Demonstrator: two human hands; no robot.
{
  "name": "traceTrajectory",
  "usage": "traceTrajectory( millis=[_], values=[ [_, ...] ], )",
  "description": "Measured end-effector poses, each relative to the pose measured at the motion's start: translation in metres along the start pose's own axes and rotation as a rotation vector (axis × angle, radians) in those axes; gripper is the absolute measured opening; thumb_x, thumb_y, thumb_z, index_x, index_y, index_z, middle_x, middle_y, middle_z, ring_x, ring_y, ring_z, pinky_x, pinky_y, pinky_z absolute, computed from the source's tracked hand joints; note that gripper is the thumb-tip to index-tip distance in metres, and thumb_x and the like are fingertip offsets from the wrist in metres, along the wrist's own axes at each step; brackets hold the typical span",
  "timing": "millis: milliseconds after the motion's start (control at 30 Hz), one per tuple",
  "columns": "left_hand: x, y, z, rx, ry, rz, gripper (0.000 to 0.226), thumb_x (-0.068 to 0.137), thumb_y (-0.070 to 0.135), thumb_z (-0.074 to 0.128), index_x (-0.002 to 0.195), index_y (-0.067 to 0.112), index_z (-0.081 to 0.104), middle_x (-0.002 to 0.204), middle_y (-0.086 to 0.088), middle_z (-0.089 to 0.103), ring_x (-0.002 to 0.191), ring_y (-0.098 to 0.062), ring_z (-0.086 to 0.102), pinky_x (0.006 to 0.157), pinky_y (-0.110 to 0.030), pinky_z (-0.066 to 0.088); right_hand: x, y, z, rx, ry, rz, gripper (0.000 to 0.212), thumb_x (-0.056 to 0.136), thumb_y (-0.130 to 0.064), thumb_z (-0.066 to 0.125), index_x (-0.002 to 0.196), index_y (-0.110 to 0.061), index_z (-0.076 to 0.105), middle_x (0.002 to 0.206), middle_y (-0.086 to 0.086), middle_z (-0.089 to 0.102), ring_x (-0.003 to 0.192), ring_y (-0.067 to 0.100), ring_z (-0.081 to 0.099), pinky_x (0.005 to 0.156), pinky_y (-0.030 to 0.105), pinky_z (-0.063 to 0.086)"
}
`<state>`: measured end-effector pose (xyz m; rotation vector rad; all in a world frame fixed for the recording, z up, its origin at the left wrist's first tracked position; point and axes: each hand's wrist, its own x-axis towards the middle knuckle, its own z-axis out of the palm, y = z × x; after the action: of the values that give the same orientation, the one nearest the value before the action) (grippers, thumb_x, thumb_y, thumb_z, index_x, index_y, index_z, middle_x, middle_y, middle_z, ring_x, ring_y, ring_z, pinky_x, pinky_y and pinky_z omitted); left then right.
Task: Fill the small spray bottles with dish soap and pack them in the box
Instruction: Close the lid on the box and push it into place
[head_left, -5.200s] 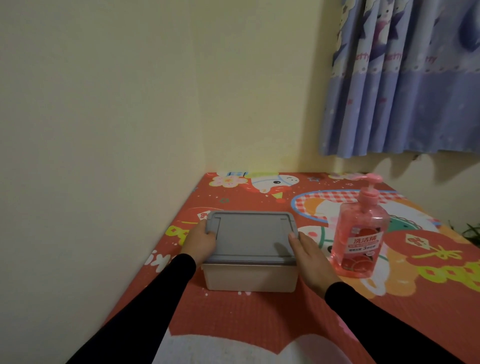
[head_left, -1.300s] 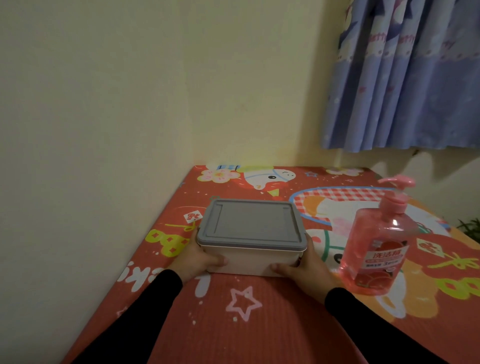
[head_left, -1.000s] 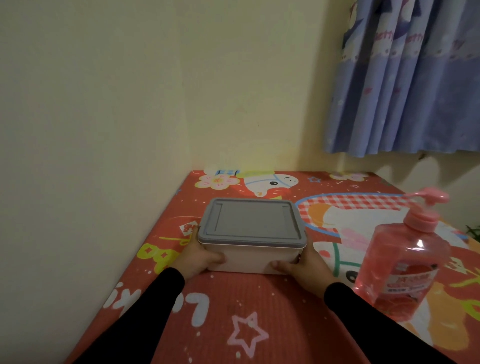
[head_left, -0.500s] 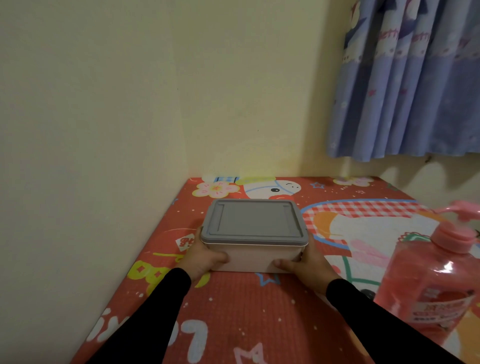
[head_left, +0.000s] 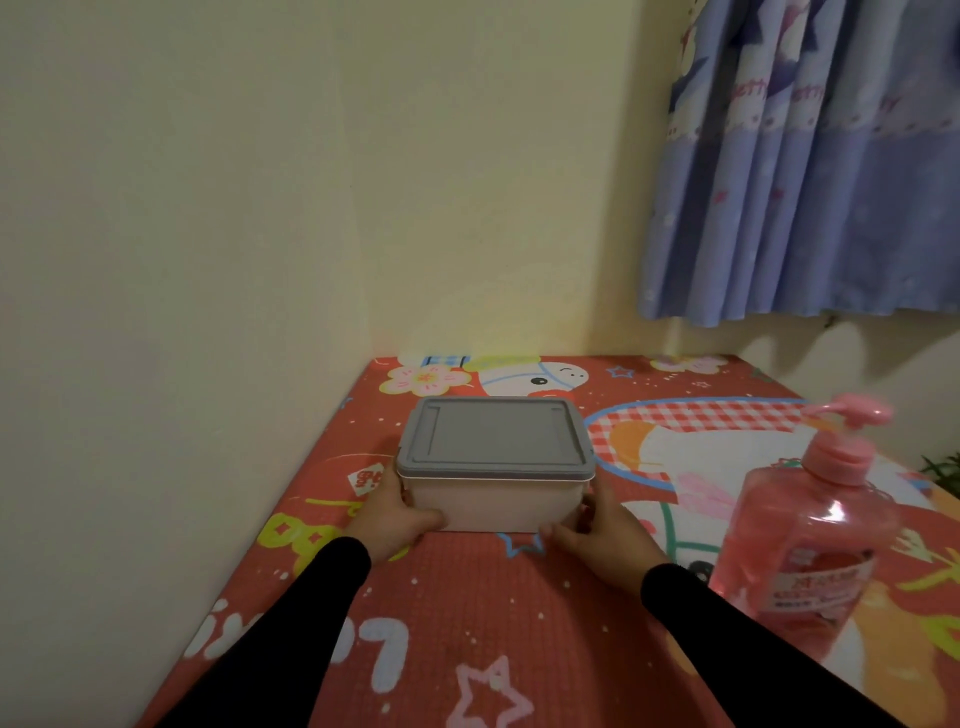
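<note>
A pale plastic box (head_left: 493, 506) with a grey lid (head_left: 496, 435) shut on it rests on the red cartoon-print mat (head_left: 483, 613), near the left wall. My left hand (head_left: 397, 512) grips the box's left end and my right hand (head_left: 605, 530) grips its right end, thumbs on the front face. A large pink pump bottle of dish soap (head_left: 810, 525) stands upright to the right of the box, apart from it. No small spray bottles are in sight; the box's inside is hidden by the lid.
A cream wall (head_left: 171, 291) runs along the mat's left edge and another behind it. A blue patterned curtain (head_left: 810, 166) hangs at the upper right. A bit of green plant (head_left: 943, 467) shows at the far right edge.
The box has been pushed away from me toward the back corner with both hands on its ends. Five seconds ago my hands lay on the lid; they then went to the sides.
</note>
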<state>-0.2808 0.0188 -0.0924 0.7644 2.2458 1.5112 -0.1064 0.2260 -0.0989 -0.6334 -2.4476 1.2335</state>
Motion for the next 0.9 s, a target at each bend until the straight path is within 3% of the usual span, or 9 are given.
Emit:
traceTrajectory(
  millis=[133,233,300,367,467,667,767,833,900],
  values=[
    [-0.028,0.011,-0.001,0.293,0.018,0.048,0.081,0.075,0.027,0.075,0.143,0.026,0.030,0.121,0.012,0.048,0.106,-0.012,0.054,0.081,-0.022,0.039,-0.031,-0.009,-0.005,-0.143,-0.046,-0.011,0.086,0.081,-0.046,0.070,0.148,-0.031,0.017,0.134,-0.011,0.052,0.118,0.010,0.056,0.093,0.019,0.043],
    [-0.049,0.014,0.000,0.440,0.030,0.069,0.064,0.084,0.035,0.067,0.139,0.025,0.037,0.125,0.010,0.054,0.108,-0.015,0.055,0.080,-0.023,0.038,-0.060,-0.012,-0.009,-0.285,-0.065,0.023,0.082,0.086,-0.050,0.062,0.150,-0.020,0.019,0.148,-0.001,0.042,0.131,0.014,0.047,0.098,0.017,0.036],
    [-0.062,0.014,0.001,0.507,0.030,0.084,0.059,0.085,0.040,0.064,0.137,0.026,0.040,0.129,0.005,0.057,0.108,-0.015,0.056,0.081,-0.025,0.040,-0.076,-0.011,-0.011,-0.353,-0.071,0.019,0.084,0.086,-0.055,0.057,0.150,-0.017,0.019,0.152,0.001,0.037,0.135,0.015,0.042,0.107,0.023,0.034],
    [-0.074,0.014,0.004,0.603,0.007,0.084,0.071,0.083,0.054,0.058,0.144,0.025,0.035,0.139,0.000,0.052,0.120,-0.020,0.053,0.092,-0.030,0.043,-0.096,-0.010,-0.016,-0.399,-0.068,0.011,0.081,0.088,-0.056,0.054,0.151,-0.016,0.020,0.153,0.001,0.035,0.138,0.016,0.038,0.110,0.026,0.030],
    [-0.089,0.015,0.014,0.741,-0.005,0.039,0.084,0.087,0.061,0.050,0.152,0.016,0.022,0.153,-0.008,0.035,0.139,-0.024,0.036,0.110,-0.031,0.031,-0.119,-0.006,-0.023,-0.447,-0.049,0.017,0.079,0.090,-0.057,0.049,0.152,-0.017,0.020,0.155,0.002,0.031,0.140,0.015,0.034,0.112,0.026,0.027],
    [-0.118,0.021,0.035,0.821,-0.018,0.122,0.089,0.081,0.071,0.038,0.151,0.018,0.026,0.152,-0.006,0.038,0.137,-0.025,0.037,0.112,-0.034,0.030,-0.160,0.004,-0.045,-0.502,0.070,0.036,0.062,0.091,-0.058,0.046,0.141,-0.023,0.040,0.143,0.000,0.045,0.129,0.016,0.046,0.103,0.026,0.036],
    [-0.125,0.022,0.044,0.844,-0.025,0.148,0.083,0.085,0.069,0.039,0.150,0.019,0.029,0.152,-0.004,0.038,0.137,-0.024,0.037,0.112,-0.035,0.031,-0.175,0.013,-0.059,-0.530,0.232,0.070,0.045,0.087,-0.062,0.048,0.112,-0.027,0.061,0.116,-0.002,0.064,0.104,0.015,0.060,0.086,0.027,0.045],
    [-0.127,0.023,0.049,0.866,-0.030,0.149,0.076,0.090,0.064,0.040,0.150,0.019,0.028,0.154,-0.004,0.034,0.140,-0.024,0.033,0.114,-0.036,0.028,-0.182,0.017,-0.069,-0.507,0.349,0.119,0.046,0.082,-0.068,0.048,0.096,-0.027,0.062,0.101,-0.006,0.067,0.090,0.013,0.063,0.076,0.030,0.051],
    [-0.128,0.023,0.054,0.882,-0.035,0.156,0.074,0.091,0.063,0.038,0.151,0.021,0.026,0.155,-0.004,0.032,0.141,-0.023,0.030,0.114,-0.037,0.027,-0.187,0.020,-0.078,-0.436,0.477,0.159,0.053,0.075,-0.075,0.052,0.098,-0.029,0.058,0.099,-0.008,0.066,0.090,0.012,0.064,0.074,0.032,0.053]
  ],
)
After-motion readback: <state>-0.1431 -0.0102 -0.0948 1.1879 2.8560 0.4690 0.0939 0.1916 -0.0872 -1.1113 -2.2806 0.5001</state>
